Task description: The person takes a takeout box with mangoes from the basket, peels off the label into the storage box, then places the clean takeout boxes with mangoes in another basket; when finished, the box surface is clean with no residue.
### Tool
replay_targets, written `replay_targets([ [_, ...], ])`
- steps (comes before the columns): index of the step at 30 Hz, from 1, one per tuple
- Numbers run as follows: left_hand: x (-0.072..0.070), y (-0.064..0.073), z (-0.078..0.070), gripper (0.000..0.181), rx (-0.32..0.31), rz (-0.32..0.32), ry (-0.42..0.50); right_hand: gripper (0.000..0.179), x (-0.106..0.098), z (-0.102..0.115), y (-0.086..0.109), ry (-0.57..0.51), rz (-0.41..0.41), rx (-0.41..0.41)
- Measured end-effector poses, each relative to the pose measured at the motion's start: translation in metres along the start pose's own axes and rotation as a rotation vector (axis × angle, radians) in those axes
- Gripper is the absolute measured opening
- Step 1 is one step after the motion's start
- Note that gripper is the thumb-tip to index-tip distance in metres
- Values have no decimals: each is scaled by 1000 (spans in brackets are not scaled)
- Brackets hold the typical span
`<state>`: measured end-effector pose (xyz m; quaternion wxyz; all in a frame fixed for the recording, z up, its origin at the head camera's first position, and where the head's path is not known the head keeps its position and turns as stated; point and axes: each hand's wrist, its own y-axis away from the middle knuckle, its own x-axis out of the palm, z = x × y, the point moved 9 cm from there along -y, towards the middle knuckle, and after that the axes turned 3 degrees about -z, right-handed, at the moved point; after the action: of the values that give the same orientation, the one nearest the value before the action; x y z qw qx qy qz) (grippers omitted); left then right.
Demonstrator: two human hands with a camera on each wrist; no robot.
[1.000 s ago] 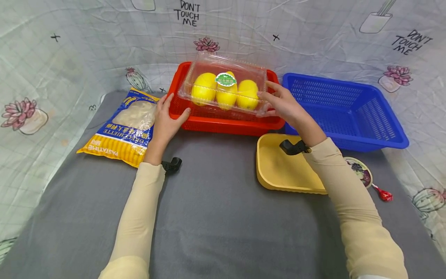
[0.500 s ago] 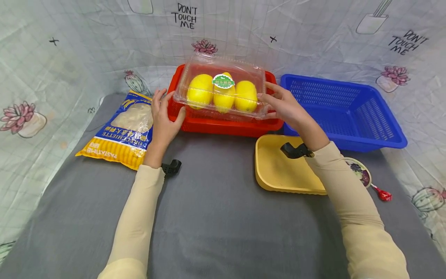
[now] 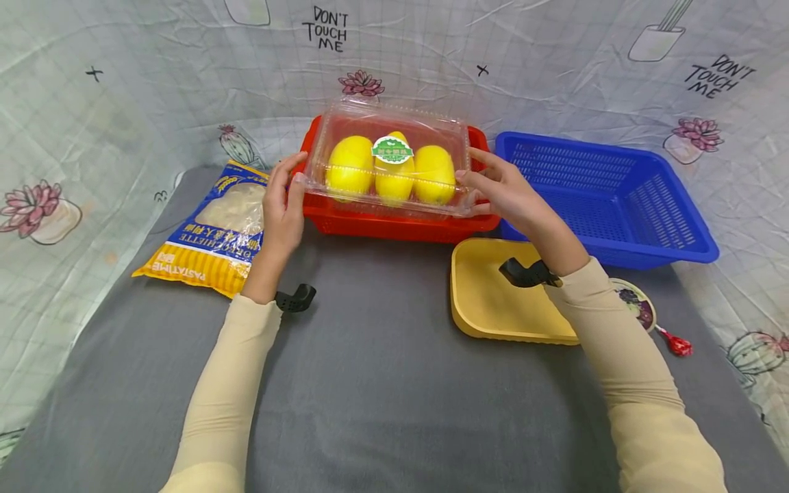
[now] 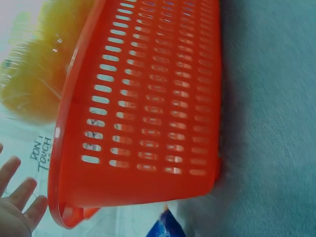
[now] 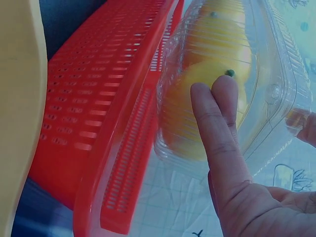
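A clear plastic box [image 3: 391, 168] with three yellow lemons and a green sticker hangs just above the red slotted basket [image 3: 394, 227]. My right hand [image 3: 499, 188] holds its right end. In the right wrist view two straight fingers [image 5: 217, 123] lie against the box [image 5: 232, 69], with another fingertip over its far edge. My left hand [image 3: 282, 205] touches the box's left end with upright fingers. The left wrist view shows the red basket [image 4: 148, 123], the lemons [image 4: 29, 74] above it and straight fingertips [image 4: 17, 197] at the lower left.
A blue-and-yellow pasta bag [image 3: 216, 229] lies left of the red basket. A blue basket [image 3: 616, 205] stands to the right, a yellow tray [image 3: 493, 301] lies under my right forearm, and a small round fan with a red tassel [image 3: 641, 305] lies beside it. A printed cloth surrounds the grey table.
My left hand has left the red basket's front rim and risen to the box's left end. The box has shifted slightly left.
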<state>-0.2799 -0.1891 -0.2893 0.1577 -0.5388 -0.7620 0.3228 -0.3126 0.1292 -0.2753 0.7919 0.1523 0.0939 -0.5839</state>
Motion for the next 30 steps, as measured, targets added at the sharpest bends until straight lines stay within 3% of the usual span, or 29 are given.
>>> replay_targets([
  [4,1,3,1,41,8,38,-1,71,0,0,5,34,3,0],
  [18,5,8,1,56,-136,194,156,72,5,2,27,89,25,-7],
  [30,7,18,0,62,-188,264,181,69,9,0,42,80,35,-32],
])
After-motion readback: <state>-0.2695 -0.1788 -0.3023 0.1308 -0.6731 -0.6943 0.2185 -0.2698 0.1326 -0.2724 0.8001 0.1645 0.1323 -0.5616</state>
